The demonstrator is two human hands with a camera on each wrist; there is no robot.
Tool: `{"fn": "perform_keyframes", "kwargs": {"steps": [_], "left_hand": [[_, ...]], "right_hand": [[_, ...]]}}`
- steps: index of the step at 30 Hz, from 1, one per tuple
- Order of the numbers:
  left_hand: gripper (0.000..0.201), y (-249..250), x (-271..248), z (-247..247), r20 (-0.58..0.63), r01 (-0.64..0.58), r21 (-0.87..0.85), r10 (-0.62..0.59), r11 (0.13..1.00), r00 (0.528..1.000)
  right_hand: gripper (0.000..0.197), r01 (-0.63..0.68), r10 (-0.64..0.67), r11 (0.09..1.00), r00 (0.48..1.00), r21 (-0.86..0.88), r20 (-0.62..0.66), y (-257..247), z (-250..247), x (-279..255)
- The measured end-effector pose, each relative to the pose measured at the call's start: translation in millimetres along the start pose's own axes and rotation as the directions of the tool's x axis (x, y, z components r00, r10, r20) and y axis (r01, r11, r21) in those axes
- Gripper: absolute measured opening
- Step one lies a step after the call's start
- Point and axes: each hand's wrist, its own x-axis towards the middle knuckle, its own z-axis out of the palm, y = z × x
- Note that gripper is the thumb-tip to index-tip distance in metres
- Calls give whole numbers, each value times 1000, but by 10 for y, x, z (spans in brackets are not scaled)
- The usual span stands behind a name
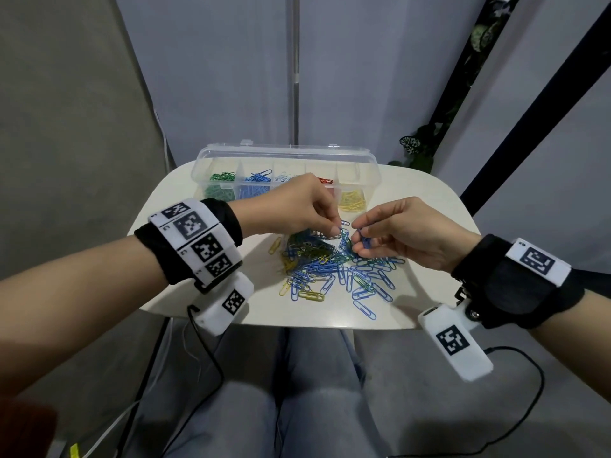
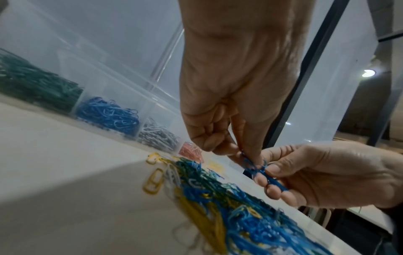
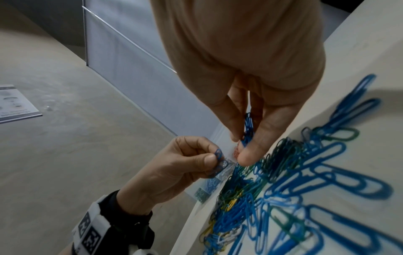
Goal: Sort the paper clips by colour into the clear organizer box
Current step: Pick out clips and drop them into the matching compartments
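A mixed pile of blue, green, yellow and white paper clips (image 1: 330, 266) lies mid-table. Behind it stands the clear organizer box (image 1: 363, 160), lid up, with green, blue, white, red and yellow clips in separate compartments. Just above the pile's far edge my left hand (image 1: 337, 226) pinches a blue clip (image 3: 218, 154) between thumb and forefinger. My right hand (image 1: 358, 241) faces it, fingertips almost touching, and holds a small bunch of blue clips (image 3: 247, 127) between thumb and fingers. In the left wrist view the two lots of blue clips (image 2: 255, 165) meet and look hooked together.
The small white table (image 1: 198, 259) has rounded corners and its front edge is close to my knees. Loose blue clips (image 1: 363, 309) lie scattered toward that edge. Cables (image 1: 515, 418) hang from both wrist cameras below table level.
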Motion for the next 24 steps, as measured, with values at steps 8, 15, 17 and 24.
{"fn": "perform_keyframes", "kwargs": {"steps": [8, 15, 17, 24], "left_hand": [[14, 8, -100, -82, -30, 73, -183, -80, 980, 996], [37, -23, -292, -257, -90, 101, -168, -117, 981, 989], [37, -78, -404, -393, -168, 132, -55, -139, 990, 976], [18, -333, -786, -838, -361, 234, -127, -265, 964, 894]], "right_hand": [[18, 9, -13, 996, 999, 85, 53, -95, 189, 34], [16, 99, -104, 994, 989, 56, 106, -258, 383, 99], [14, 155, -151, 987, 984, -37, 99, -411, 484, 123], [17, 284, -280, 901, 958, -329, 60, -1090, 984, 494]]}}
